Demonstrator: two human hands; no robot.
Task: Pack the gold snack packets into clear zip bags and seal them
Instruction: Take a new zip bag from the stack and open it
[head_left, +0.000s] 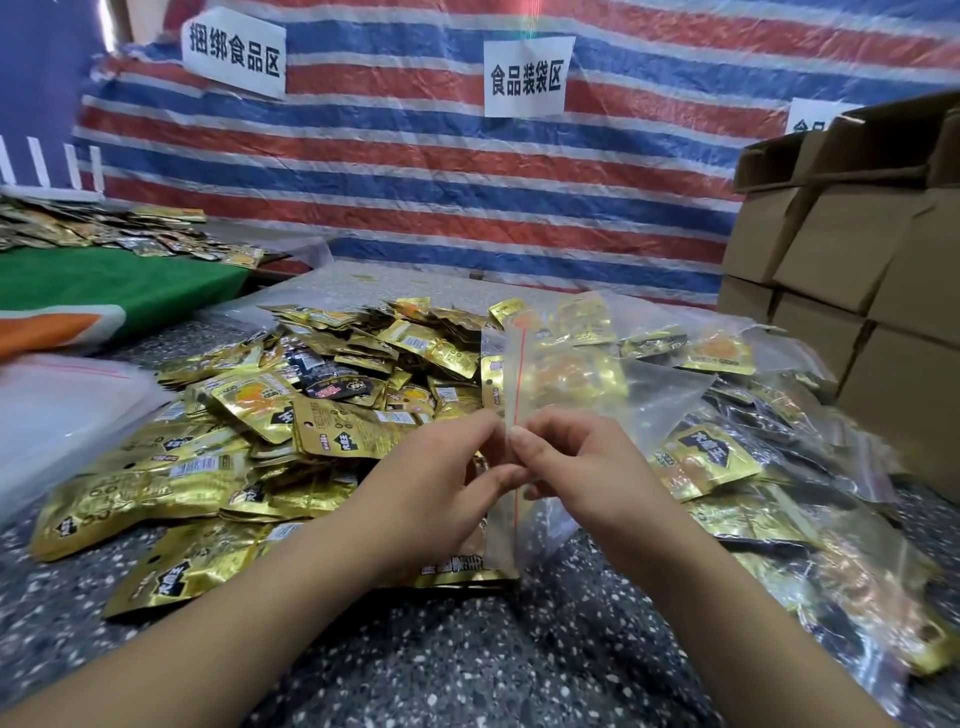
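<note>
Both hands work one clear zip bag (571, 384), held above the bench's near middle with its red-lined zip strip running away from the person. Left hand (447, 467) and right hand (566, 462) each have a narrow grip, pinching the strip from opposite sides at the same spot, probably to press the seal shut along its length. The bag holds gold packets; count unreadable through the plastic. Loose gold snack packets (291, 415) lie heaped on the speckled bench (467, 649), dozens, too many to count. Filled bags (779, 478) pile toward the right edge, several. Empty bags (62, 405) sit at the left edge. At least four cardboard boxes (857, 270) stand stacked at the far right corner.
</note>
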